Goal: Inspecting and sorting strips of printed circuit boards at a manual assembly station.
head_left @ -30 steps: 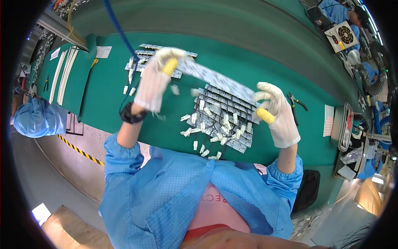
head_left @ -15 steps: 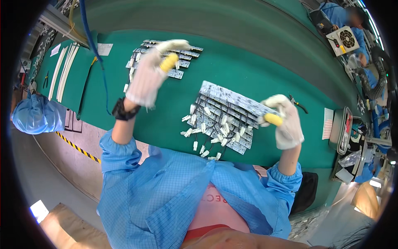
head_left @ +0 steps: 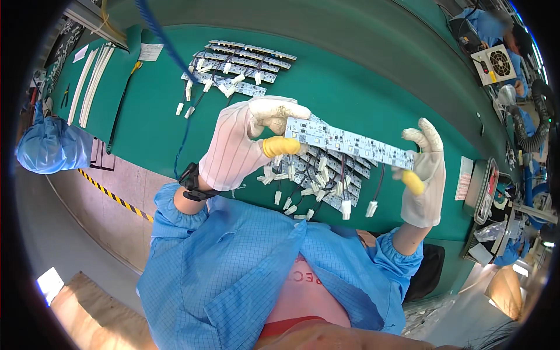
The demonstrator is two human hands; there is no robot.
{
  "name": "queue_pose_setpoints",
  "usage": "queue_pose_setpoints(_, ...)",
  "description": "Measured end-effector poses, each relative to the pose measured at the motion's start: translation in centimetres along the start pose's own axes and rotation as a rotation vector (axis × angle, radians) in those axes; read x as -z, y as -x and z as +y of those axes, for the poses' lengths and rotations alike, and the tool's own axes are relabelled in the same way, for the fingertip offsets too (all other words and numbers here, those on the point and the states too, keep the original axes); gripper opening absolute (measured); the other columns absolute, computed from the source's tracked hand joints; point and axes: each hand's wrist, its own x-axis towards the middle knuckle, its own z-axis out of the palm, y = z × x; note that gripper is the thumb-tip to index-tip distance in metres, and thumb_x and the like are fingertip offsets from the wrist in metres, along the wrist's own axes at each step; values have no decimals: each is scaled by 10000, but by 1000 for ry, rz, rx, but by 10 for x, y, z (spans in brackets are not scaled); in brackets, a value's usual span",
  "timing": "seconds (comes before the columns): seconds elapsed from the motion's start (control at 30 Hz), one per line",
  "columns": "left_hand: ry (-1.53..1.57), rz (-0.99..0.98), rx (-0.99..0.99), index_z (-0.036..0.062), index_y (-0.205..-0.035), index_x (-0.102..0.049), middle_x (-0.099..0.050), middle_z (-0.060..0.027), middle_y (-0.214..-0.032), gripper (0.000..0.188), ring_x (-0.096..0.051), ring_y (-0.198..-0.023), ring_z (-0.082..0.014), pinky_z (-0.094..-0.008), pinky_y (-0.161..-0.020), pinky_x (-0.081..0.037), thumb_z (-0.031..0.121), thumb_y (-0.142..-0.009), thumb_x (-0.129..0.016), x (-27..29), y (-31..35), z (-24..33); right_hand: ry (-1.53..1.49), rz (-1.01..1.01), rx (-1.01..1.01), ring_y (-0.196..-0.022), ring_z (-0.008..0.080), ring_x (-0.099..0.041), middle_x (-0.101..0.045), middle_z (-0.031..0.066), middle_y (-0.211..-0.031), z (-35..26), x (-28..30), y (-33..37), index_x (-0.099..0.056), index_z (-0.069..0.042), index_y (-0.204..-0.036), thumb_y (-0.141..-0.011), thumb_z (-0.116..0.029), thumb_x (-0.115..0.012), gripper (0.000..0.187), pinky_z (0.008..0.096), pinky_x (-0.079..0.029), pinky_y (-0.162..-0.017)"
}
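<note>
Strip of narrow white circuit board (head_left: 350,144) slants in the air above a green bench mat (head_left: 350,76), its left end farther from the wearer's body than its right. Good handling here likely means holding the board by its ends, fingertips clear of the components, with both ends supported against flexing; leads are best kept from snagging on the overlapping pile of similar white wired strips (head_left: 335,201) below, where a tug could strain a joint. The straight-edged board shows its populated face, dotted along its length with small dark components and pale squares. Thin dark wires (head_left: 380,184), ending in white plastic plugs (head_left: 372,207), appear to hang from its lower edge. The left hand (head_left: 239,140), in a white striped glove with a yellow thumb cover (head_left: 280,146), pinches one end between thumb and curled fingers. The right hand (head_left: 425,181), gloved in white, is at the other end, upper fingers raised and parted; whether its thumb presses the board cannot be told. Beyond the left hand, a second group of white wired strips (head_left: 256,90) lies on the mat.
</note>
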Motion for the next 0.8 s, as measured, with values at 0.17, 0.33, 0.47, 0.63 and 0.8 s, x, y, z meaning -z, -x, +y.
queue_pose_setpoints(0.17,-39,71,31,-37,-1188,-569,-649,-156,-1093,525,-658,-949,-203,-290,-818,-512,210,-766,-760,-1,2,3,-226,84,-95,-959,127,-579,-553,92,-1144,3,7,3,-424,27,-1340,-897,-405,-607,645,206,-494,-721)
queue_pose_setpoints(0.33,-143,88,-120,-26,-1159,-594,-654,-164,-1083,485,-641,-1006,-226,-343,-903,-488,225,-775,-752,1,4,-5,-147,17,-120,-824,106,-574,-560,79,-1012,10,15,6,-506,23,-1243,-863,-418,-665,603,179,-462,-661)
queue_pose_setpoints(0.47,-103,201,-214,121,-1074,-689,-675,-68,-1047,399,-676,-790,-172,-263,-745,-514,212,-699,-790,1,2,-4,-204,-81,-56,-634,141,-624,-645,101,-812,13,24,7,-533,34,-1165,-883,-360,-643,497,209,-487,-553)
queue_pose_setpoints(0.63,44,95,-35,-49,-1125,-612,-665,-165,-1054,524,-670,-929,-210,-288,-767,-559,327,-784,-741,6,2,6,-188,-43,-35,-549,92,-555,-604,53,-649,9,19,9,-550,12,-1142,-900,-361,-619,450,191,-409,-500)
queue_pose_setpoints(0.8,35,179,-162,-52,-1135,-610,-656,-170,-1070,463,-658,-926,-208,-295,-788,-542,222,-784,-738,10,3,-4,-110,1,-17,-492,72,-491,-578,45,-715,1,9,12,-511,35,-1193,-882,-366,-658,528,194,-369,-467)
